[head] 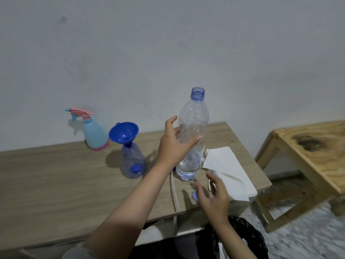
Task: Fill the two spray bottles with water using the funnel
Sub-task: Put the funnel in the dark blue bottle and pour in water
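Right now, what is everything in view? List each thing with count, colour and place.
Spray bottle with trigger: 1, light blue and pink, back left of table by the wall.
Funnel: 1, blue, seated in the neck of the clear spray bottle.
Clear spray bottle: 1, bluish clear, table centre, no sprayer head on.
Water bottle: 1, clear, uncapped, upright, little water left at the bottom.
Cap: 1, blue, on table by the right hand.
Paper: white sheets, right end of table.
Table: 1, light wood.
Wooden bench: 1, far right.
Black bag: 1, bottom edge.
Left hand: grips the water bottle.
Right hand: over the cap, grip unclear.
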